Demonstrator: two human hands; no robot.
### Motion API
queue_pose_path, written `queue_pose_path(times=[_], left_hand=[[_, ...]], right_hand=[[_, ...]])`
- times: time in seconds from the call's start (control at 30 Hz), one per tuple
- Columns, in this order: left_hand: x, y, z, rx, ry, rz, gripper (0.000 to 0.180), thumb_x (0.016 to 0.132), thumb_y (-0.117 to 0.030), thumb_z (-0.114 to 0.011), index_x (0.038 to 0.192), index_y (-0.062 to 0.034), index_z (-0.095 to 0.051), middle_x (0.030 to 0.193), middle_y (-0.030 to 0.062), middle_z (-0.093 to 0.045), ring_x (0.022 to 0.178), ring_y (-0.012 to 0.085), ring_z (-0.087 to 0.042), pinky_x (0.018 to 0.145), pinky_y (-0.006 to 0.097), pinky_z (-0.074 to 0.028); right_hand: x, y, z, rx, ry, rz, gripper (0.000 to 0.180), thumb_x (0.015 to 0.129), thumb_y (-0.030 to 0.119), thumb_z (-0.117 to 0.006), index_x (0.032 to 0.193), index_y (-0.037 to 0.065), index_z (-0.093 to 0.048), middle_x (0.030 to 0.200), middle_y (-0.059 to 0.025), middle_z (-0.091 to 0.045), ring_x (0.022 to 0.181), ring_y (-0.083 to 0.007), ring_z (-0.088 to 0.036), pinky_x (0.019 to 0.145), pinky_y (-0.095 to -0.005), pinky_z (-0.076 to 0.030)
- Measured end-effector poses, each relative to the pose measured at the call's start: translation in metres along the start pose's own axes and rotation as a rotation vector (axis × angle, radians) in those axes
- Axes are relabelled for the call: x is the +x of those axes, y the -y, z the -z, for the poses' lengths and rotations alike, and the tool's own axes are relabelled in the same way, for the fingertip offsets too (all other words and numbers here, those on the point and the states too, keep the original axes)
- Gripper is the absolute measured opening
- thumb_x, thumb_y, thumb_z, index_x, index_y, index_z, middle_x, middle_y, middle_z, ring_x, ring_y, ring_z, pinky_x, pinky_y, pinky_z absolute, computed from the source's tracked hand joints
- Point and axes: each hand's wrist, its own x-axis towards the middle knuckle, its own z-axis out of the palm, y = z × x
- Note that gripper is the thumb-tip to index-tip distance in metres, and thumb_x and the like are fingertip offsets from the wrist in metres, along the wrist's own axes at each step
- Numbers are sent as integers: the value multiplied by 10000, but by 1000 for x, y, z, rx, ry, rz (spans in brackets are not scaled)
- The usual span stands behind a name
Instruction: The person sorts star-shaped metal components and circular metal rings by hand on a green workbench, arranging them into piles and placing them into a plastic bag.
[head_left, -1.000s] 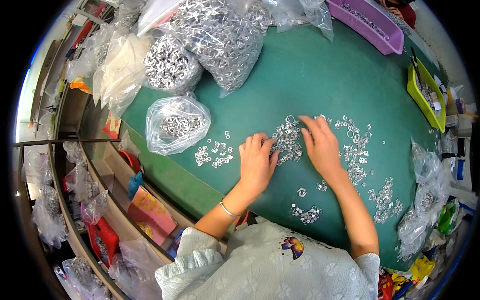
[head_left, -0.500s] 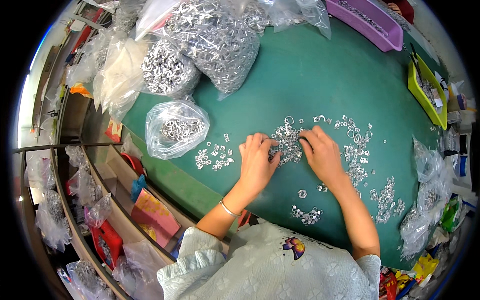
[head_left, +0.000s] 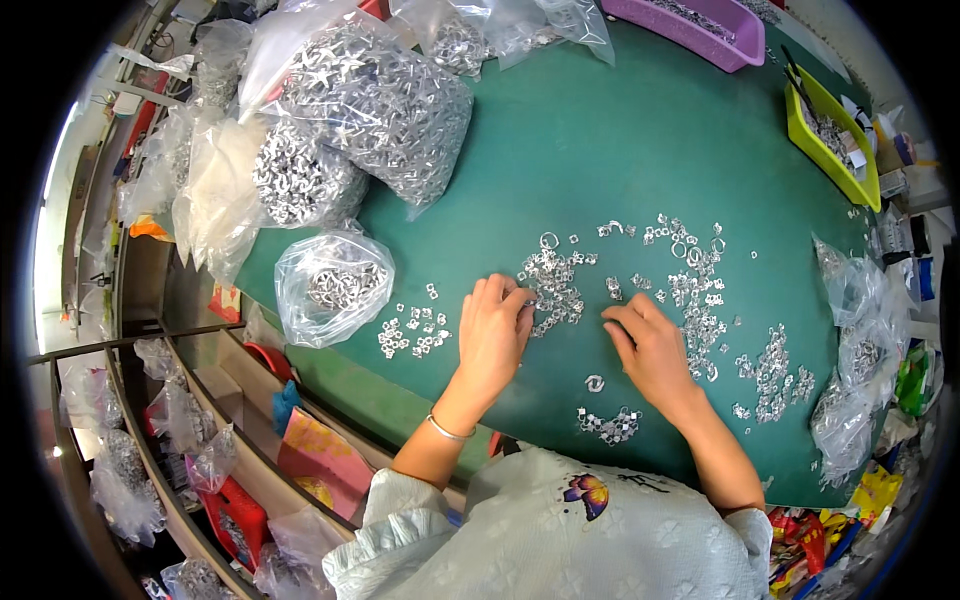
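Note:
A pile of small silvery metal pieces (head_left: 556, 285) lies on the green tabletop (head_left: 560, 150). My left hand (head_left: 492, 325) is at the pile's left edge, with thumb and fingertips drawn together; whatever lies between them is too small to make out. To the right of the pile, my right hand (head_left: 652, 345) hovers low over the table, its thumb and bent forefinger apart, holding nothing I can see. A few loose pieces (head_left: 614, 288) lie just beyond its fingertips. One separate metal piece (head_left: 595, 383) and a small cluster of pieces (head_left: 608, 425) sit nearer my body.
More scattered pieces (head_left: 697, 300) spread at right, and a small group (head_left: 415, 332) lies at left. An open clear bag (head_left: 335, 288) of metal parts stands beyond it. Large filled bags (head_left: 380, 110) crowd the far left. A purple tray (head_left: 690, 30) and yellow-green basket (head_left: 835, 135) line the far right.
My right hand has drawn back from the pile toward the right and me, and its fingers have parted. My left hand stays by the pile's left edge. The whole view has shifted slightly.

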Motion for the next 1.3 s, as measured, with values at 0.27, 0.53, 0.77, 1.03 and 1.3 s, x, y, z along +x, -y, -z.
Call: queue_pose_path(times=[0.27, 0.53, 0.77, 1.03, 1.3], left_hand=[[-5, 13, -9, -24, -54, -42, 135, 742, -18, -683, 864, -17, -625, 952, 86, -573, 884, 278, -538, 749, 366, -417], [2, 5, -5, 24, 9, -113, 183, 719, 63, -645, 887, 1, -606, 922, 119, -577, 875, 306, -538, 772, 386, -444], [4, -1, 3, -72, -61, -105, 218, 708, 78, -645, 905, -3, -596, 930, 127, -598, 887, 307, -554, 795, 368, -449], [-17, -93, 8, -331, 239, -375, 310, 687, 100, -655, 966, -21, -599, 946, 120, -595, 898, 294, -559, 814, 371, -441], [-27, -136, -21, -481, 355, -515, 423, 713, 133, -628, 1106, -13, -577, 1041, 148, -591, 916, 284, -593, 769, 333, -475]], right_hand=[[-3, 11, 8, 259, 117, -116, 112, 839, 66, -636, 942, 25, -625, 790, -107, -506, 649, -269, -525, 587, -369, -420], [-23, 4, 23, 302, 86, -177, 113, 848, 62, -628, 952, 16, -630, 743, -93, -484, 615, -210, -502, 566, -327, -406], [-50, -7, 31, 507, 8, -334, 123, 869, 54, -617, 985, 19, -638, 760, -41, -548, 626, -101, -499, 572, -268, -422], [-72, 0, 15, 1243, 143, -507, 230, 979, 180, -499, 1081, 2, -603, 798, -20, -589, 635, -63, -482, 566, -206, -403], [-123, -10, 51, 1127, -83, -497, 210, 932, 202, -585, 982, 11, -655, 765, -12, -601, 652, -50, -498, 566, -213, -408]])
